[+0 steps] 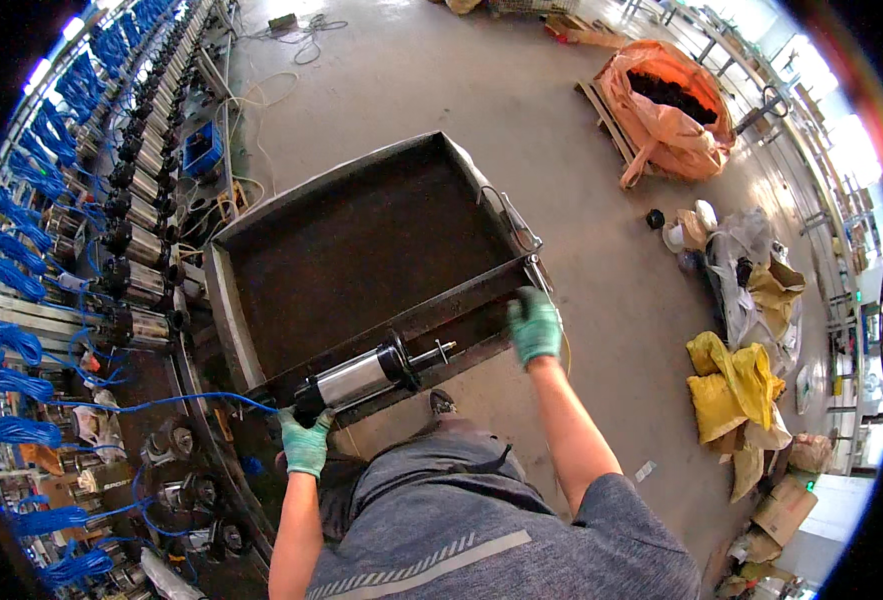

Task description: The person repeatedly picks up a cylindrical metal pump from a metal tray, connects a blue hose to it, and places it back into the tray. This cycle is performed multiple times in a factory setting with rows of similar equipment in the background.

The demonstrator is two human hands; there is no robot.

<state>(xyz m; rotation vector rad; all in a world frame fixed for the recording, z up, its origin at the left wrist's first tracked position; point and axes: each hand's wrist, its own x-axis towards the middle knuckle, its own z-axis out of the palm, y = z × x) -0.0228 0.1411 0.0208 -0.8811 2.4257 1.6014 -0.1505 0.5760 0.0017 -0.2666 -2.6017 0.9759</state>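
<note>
I judge this step as steadying the steel cylinder (353, 380), which lies along the near edge of the dark tank (232, 320). My left hand (305, 446) has its fingers clamped on the cable end; my right hand (535, 326) blurs, fingers unreadable. Next calls for slack in the blue cable (191, 397)

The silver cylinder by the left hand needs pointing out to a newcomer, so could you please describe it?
Find the large dark tray mid-picture, then its near edge. There, at the gloved left hand, lies the silver cylinder with black ends and a thin rod pointing right. Unlike the similar cylinders lined up at far left, it lies alone.
</note>
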